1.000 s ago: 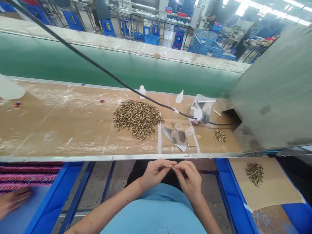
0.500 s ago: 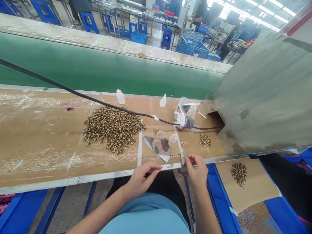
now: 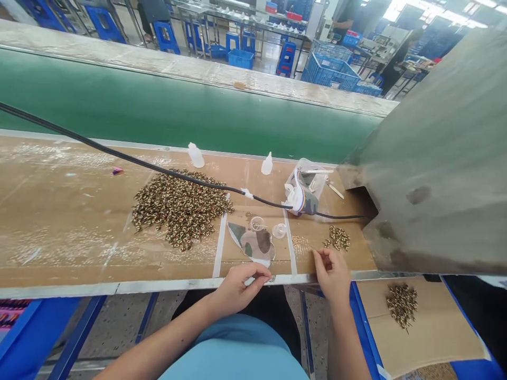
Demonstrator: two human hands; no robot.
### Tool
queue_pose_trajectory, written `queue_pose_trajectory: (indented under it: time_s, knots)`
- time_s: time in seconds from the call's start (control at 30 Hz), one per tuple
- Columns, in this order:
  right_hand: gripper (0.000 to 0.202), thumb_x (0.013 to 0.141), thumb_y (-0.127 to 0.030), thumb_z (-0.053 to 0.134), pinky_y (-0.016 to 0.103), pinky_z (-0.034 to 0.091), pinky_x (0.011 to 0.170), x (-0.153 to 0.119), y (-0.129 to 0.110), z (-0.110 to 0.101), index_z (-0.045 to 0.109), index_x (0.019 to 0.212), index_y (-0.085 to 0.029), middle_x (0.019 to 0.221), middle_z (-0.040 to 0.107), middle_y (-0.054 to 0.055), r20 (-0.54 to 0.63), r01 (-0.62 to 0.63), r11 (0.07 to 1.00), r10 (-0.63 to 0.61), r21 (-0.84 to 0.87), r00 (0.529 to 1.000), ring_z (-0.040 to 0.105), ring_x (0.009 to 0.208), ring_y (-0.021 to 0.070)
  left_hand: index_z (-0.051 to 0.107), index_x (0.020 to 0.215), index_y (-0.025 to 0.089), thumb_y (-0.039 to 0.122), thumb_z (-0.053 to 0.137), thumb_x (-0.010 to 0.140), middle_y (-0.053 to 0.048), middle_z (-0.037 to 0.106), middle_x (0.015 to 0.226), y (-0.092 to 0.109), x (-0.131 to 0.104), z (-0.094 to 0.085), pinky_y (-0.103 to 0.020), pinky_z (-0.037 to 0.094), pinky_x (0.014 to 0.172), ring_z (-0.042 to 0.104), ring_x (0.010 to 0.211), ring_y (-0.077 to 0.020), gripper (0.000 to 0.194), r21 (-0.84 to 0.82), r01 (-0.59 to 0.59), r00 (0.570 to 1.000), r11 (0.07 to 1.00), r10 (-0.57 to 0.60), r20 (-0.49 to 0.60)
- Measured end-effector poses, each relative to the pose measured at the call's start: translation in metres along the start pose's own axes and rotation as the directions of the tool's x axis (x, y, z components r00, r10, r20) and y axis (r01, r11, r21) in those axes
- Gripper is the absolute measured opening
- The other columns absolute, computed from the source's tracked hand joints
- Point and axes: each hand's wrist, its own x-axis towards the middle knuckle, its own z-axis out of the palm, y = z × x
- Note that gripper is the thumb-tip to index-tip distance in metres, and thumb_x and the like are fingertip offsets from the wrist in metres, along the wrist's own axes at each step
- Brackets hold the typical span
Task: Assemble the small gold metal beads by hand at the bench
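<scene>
My left hand (image 3: 244, 287) is at the front edge of the cardboard-covered bench, thumb and fingers pinched together. Whatever sits between its fingertips is too small to name. Over the bench to the right, my right hand (image 3: 333, 274) is also pinched, its contents not clear. Just beyond it lies a small pile of gold-coloured metal pieces (image 3: 339, 238). A camouflage cloth piece (image 3: 257, 243) rests between two pale tape strips, with a small clear dish (image 3: 257, 224) at its far edge and another small clear cup (image 3: 279, 230) beside it. Tiny light beads (image 3: 296, 240) are scattered near the right strip.
A large heap of gold ring-like pieces (image 3: 178, 206) covers the bench at left. Two white squeeze bottles (image 3: 195, 155) stand behind. A clear tray (image 3: 303, 184) holds cloth and tools. A black cable (image 3: 119, 154) crosses the bench; a grey metal housing (image 3: 420, 174) rises at right.
My right hand has moved right, away from the tape strip and closer to the small pile. My left hand stays pinched at the bench edge. The view has shifted slightly.
</scene>
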Motion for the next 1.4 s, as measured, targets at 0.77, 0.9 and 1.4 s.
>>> queue_pose_trajectory:
  time_s: [0.77,0.9,1.4]
  knots:
    - [0.033,0.088,-0.043,0.042,0.026,0.043,0.056,0.017,-0.016,0.007,0.065,0.079,-0.02,0.075,0.062,0.004,0.35,0.161,0.984,-0.177,0.076,0.92,0.052,0.057,0.0124,0.062,0.079,0.013,0.022,0.05,0.083,-0.003,0.064,0.069,0.001,0.004,-0.001,-0.02,0.044,0.06,0.055,0.062,-0.0105,0.015,-0.103,0.138,0.99,0.985,-0.139,0.001]
    - [0.037,0.087,-0.048,0.043,0.026,0.042,0.053,0.018,-0.014,0.003,0.065,0.078,-0.02,0.074,0.061,0.004,0.344,0.12,0.989,-0.142,0.084,0.928,0.05,0.053,0.0118,0.063,0.081,0.014,0.022,0.05,0.083,-0.004,0.065,0.071,0.001,0.003,-0.002,-0.021,0.045,0.06,0.056,0.064,-0.0111,0.015,-0.087,0.141,0.99,0.986,-0.141,0.004]
    - [0.032,0.087,-0.047,0.043,0.029,0.044,0.061,0.02,-0.022,0.008,0.062,0.077,-0.022,0.08,0.062,0.005,0.381,0.157,0.985,-0.171,0.067,0.909,0.058,0.073,0.0173,0.063,0.079,0.014,0.022,0.053,0.081,-0.003,0.065,0.072,0.001,0.002,0.0,-0.023,0.046,0.065,0.057,0.067,-0.0116,0.013,-0.175,0.199,0.979,0.964,-0.202,-0.002]
